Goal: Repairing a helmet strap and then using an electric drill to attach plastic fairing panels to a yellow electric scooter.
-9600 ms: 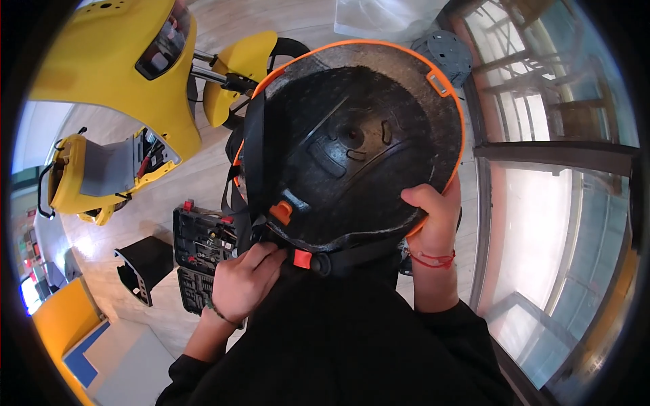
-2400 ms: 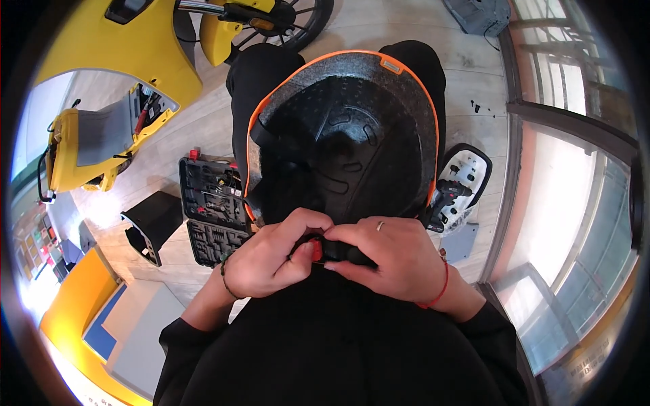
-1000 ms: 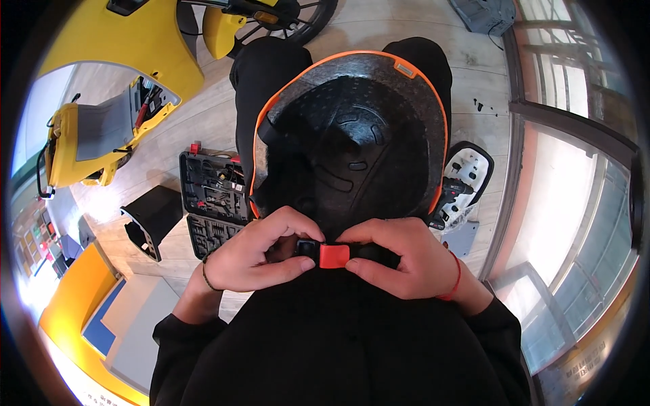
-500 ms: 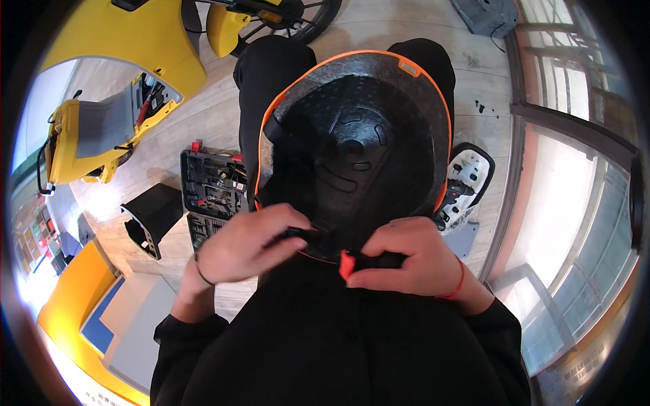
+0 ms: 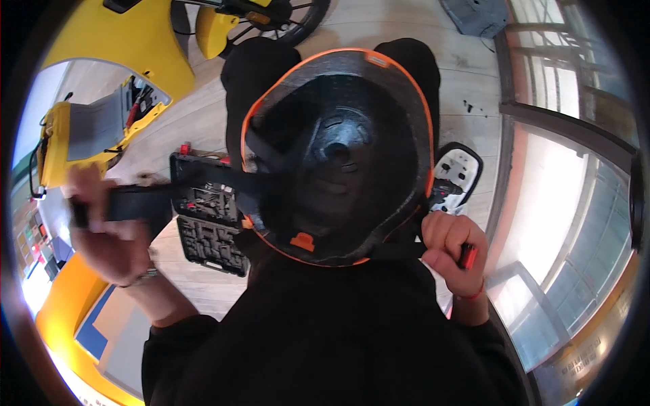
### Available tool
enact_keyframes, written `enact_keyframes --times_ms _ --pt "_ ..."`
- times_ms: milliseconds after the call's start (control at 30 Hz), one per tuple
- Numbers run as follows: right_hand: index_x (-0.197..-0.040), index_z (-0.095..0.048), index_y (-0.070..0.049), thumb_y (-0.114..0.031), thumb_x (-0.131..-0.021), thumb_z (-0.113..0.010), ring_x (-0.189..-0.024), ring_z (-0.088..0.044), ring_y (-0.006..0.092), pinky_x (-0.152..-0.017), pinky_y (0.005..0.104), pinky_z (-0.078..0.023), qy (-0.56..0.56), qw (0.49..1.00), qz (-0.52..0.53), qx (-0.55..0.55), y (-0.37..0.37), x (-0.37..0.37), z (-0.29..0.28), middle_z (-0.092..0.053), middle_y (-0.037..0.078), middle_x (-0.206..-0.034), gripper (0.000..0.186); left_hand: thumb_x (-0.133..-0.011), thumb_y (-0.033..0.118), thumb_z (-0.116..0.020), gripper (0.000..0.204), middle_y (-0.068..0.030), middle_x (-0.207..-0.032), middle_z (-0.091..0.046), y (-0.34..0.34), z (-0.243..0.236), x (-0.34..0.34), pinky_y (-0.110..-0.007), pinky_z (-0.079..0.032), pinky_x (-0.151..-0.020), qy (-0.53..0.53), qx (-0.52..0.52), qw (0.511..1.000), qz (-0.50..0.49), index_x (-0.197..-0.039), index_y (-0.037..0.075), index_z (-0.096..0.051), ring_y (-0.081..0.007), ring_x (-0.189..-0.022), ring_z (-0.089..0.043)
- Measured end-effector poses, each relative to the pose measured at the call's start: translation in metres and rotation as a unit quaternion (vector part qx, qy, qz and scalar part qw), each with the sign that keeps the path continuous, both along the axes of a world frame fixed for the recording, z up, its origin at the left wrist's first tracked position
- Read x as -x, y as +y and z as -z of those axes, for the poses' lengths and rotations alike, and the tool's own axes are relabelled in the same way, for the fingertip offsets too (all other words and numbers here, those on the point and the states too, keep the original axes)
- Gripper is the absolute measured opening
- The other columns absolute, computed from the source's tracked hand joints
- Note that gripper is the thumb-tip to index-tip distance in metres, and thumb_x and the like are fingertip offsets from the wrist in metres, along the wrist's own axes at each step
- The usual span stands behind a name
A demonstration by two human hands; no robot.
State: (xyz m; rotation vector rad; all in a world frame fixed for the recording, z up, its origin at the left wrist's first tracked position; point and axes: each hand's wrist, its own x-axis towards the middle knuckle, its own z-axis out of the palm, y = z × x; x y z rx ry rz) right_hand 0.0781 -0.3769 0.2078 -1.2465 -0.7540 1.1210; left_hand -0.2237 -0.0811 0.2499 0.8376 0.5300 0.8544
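Helmet (image 5: 338, 145), one, orange-rimmed, hollow side up, resting on the lap (image 5: 261, 71). Black strap (image 5: 132, 203), extending beyond the lap's left edge, fingers of the left hand (image 5: 112, 247) closed round it (hand blurred). Red buckle piece (image 5: 468, 256), clamped in the right hand (image 5: 452, 243), just past the lap's right edge. Tool case (image 5: 217, 268), open, near the left edge.
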Motion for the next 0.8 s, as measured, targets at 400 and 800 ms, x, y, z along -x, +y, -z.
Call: enact_keyframes --times_ms 400,800 --pt "-0.092 -0.048 -0.003 -0.014 -0.099 -0.045 -0.088 -0.056 0.0173 -0.085 0.0319 -0.044 0.079 0.970 0.167 0.156 -0.039 0.004 0.028 -0.057 0.010 -0.091 0.013 -0.100 0.017 -0.041 0.016 0.0038 -0.068 -0.035 0.097 0.031 0.094 -0.020 -0.026 -0.052 0.116 0.012 0.985 -0.130 -0.094 0.006 -0.050 -0.0059 -0.057 -0.029" --pt "-0.101 -0.053 -0.002 -0.018 -0.098 -0.044 -0.085 -0.058 0.0130 -0.081 0.0273 -0.046 0.069 0.960 0.136 0.235 -0.024 0.001 0.004 -0.060 0.008 -0.092 0.018 -0.100 0.023 -0.045 0.016 0.0045 -0.071 -0.038 0.060 0.010 0.063 -0.018 -0.025 -0.046 0.199 -0.018 0.949 -0.245 -0.099 0.008 -0.051 -0.0028 -0.057 -0.033"
